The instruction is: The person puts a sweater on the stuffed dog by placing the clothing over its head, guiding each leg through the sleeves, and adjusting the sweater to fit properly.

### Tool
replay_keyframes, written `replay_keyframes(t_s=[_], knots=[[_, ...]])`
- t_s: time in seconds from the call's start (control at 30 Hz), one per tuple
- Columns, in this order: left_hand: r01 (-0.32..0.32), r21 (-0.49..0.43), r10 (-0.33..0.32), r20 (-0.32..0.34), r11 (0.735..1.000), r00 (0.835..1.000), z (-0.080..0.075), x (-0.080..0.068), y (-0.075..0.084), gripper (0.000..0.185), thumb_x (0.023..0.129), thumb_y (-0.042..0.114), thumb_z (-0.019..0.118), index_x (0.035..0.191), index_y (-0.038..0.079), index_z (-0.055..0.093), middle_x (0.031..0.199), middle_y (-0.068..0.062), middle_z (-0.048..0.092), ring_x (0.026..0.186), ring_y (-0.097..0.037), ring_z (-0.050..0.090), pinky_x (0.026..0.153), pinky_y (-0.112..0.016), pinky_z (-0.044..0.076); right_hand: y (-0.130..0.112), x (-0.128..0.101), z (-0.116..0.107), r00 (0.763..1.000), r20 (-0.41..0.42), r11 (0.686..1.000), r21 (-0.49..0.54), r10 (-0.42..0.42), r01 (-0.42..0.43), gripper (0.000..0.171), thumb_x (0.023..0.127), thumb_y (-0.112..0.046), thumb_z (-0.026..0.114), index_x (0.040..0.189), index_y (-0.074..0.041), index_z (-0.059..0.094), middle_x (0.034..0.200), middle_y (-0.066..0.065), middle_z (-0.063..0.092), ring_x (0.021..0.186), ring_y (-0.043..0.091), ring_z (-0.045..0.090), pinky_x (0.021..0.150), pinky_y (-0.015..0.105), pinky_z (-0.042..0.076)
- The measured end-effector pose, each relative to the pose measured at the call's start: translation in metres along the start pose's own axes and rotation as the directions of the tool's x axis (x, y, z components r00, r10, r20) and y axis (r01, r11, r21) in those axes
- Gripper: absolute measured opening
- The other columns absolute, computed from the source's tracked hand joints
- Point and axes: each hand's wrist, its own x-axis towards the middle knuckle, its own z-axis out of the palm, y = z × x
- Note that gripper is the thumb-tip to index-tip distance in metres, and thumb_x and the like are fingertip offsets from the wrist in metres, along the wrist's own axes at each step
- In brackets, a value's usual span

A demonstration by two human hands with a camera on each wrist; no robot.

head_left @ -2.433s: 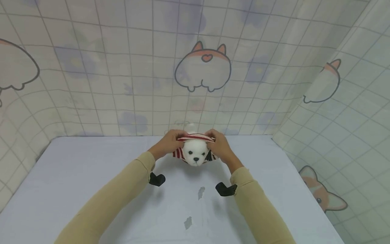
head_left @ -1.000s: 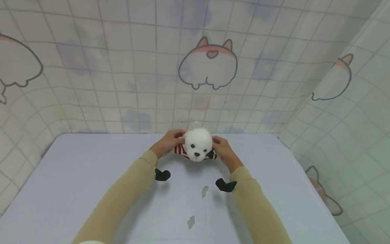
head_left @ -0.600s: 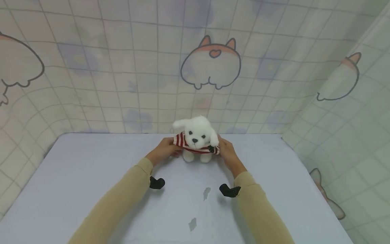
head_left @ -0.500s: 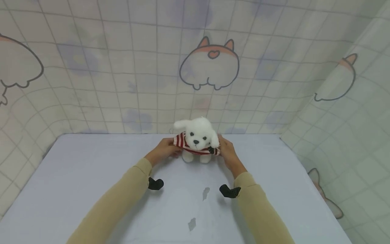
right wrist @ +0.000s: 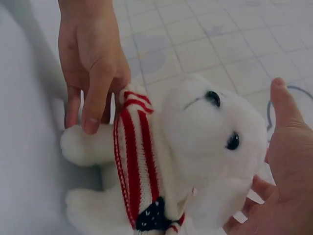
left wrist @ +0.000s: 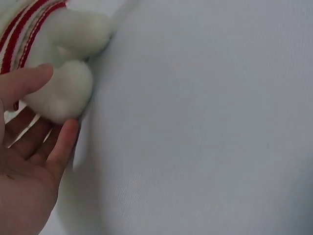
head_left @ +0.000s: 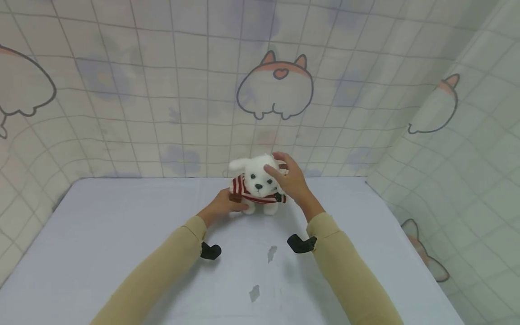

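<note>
A white plush dog [head_left: 257,183] stands upright at the table's back edge, facing me. It wears a red-and-white striped knit sweater [head_left: 239,185] with a dark blue patch [right wrist: 151,215]. My left hand [head_left: 221,204] is at its front leg on the left; in the left wrist view the thumb lies over the paw [left wrist: 71,93] and the fingers curl behind and under it. My right hand [head_left: 294,183] is up at the dog's head, thumb straight in front of the forehead, fingers behind the ear. From the right wrist, that thumb [right wrist: 286,105] sticks out spread from the head.
The table [head_left: 142,225] has a pale cloth with two grey patches [head_left: 254,293] in front of the dog. Behind and right hangs a grid-patterned curtain [head_left: 195,90] with cartoon corgi prints. Black mounts [head_left: 301,244] jut from both cuffs.
The sweater's neck opening has come down over the dog's head, and the ears now show. My right hand has risen from the sweater to the head; my left has gone from sleeve to paw.
</note>
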Motion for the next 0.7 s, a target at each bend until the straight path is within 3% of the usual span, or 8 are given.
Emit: replay_keyframes(t_s=[0.13, 0.33, 0.6, 0.7], knots=[[0.005, 0.050, -0.003, -0.046, 0.999, 0.999, 0.007, 0.000, 0.003, 0.064, 0.078, 0.023, 0.080, 0.135, 0.011, 0.052, 0.135, -0.012, 0.058, 0.121, -0.029, 0.056, 0.101, -0.041, 0.048, -0.013, 0.004, 0.011, 0.999, 0.041, 0.989, -0.143, -0.035, 0.040, 0.075, 0.085, -0.050, 0.068, 0.148, -0.027, 0.035, 0.150, 0.004, 0.040, 0.132, 0.029, 0.045, 0.099, 0.053, 0.047], [0.021, 0.145, -0.008, -0.088, 0.989, 0.996, 0.012, 0.004, 0.004, 0.059, 0.075, 0.023, 0.081, 0.127, 0.009, 0.057, 0.119, -0.012, 0.065, 0.092, -0.021, 0.063, 0.077, -0.031, 0.054, -0.015, 0.004, 0.020, 0.999, 0.028, 0.980, -0.199, -0.027, 0.032, 0.071, 0.086, -0.040, 0.070, 0.147, -0.024, 0.036, 0.146, 0.007, 0.045, 0.126, 0.030, 0.050, 0.096, 0.051, 0.050], [-0.023, 0.149, 0.040, -0.111, 0.989, 0.993, 0.002, 0.004, 0.007, 0.062, 0.079, 0.021, 0.073, 0.136, 0.011, 0.050, 0.138, -0.012, 0.055, 0.124, -0.032, 0.053, 0.105, -0.047, 0.043, -0.012, -0.003, 0.003, 0.999, 0.027, 0.992, -0.122, -0.022, 0.025, 0.065, 0.088, -0.040, 0.068, 0.145, -0.028, 0.037, 0.147, 0.007, 0.044, 0.125, 0.031, 0.049, 0.098, 0.052, 0.048], [-0.065, 0.156, 0.082, -0.106, 0.986, 0.991, -0.010, 0.001, 0.012, 0.062, 0.081, 0.020, 0.072, 0.138, 0.012, 0.049, 0.140, -0.011, 0.053, 0.123, -0.032, 0.052, 0.103, -0.046, 0.044, -0.007, -0.007, -0.008, 0.999, 0.045, 0.997, -0.077, -0.004, 0.008, 0.067, 0.088, -0.041, 0.068, 0.146, -0.030, 0.036, 0.147, 0.006, 0.043, 0.126, 0.031, 0.049, 0.099, 0.053, 0.047]])
